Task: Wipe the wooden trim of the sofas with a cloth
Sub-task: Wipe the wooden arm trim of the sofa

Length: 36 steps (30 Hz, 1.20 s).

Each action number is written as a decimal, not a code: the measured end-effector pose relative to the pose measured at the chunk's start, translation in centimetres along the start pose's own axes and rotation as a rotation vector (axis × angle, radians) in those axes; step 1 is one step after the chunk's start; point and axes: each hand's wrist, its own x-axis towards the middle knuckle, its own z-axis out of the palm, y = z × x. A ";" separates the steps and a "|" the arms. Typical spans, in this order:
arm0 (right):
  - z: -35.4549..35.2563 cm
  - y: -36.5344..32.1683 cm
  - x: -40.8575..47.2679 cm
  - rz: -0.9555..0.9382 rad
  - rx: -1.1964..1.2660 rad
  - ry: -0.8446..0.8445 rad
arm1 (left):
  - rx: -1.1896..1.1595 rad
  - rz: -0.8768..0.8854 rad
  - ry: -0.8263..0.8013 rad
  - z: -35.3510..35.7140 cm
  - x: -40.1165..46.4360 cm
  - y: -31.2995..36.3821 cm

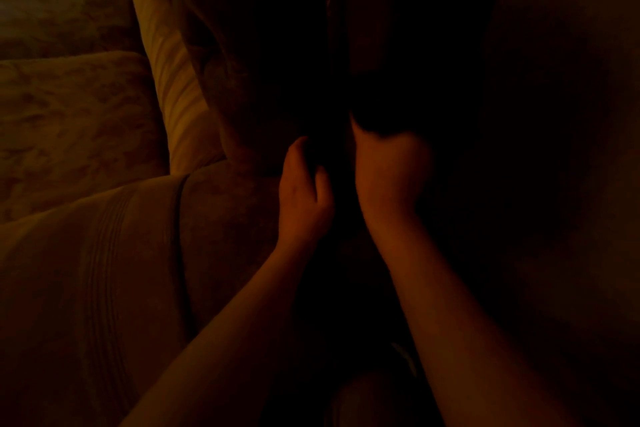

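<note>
Dim amber light barely shows a patterned sofa, its cushions left of a dark upright strip of wooden trim. 2 bare hands meet at that trim. Left hand curls its fingers against the trim's left side; right hand is fisted on its right, probably around the cloth, which I cannot make out. Wiping seems underway; next, the fist would need to slide along the trim.

Dim sofa, apparently cushions atop.
</note>
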 end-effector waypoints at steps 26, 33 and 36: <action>0.0 3.4 -3.9 0.589 0.136 -0.449 | -0.051 -0.047 0.002 -0.5 0.0 0.3; -1.1 3.5 -3.7 0.745 0.182 -0.523 | -0.042 -0.058 0.002 -0.5 0.2 0.3; -2.0 3.5 -3.3 0.794 0.210 -0.575 | -0.021 -0.061 0.003 -0.4 0.2 0.2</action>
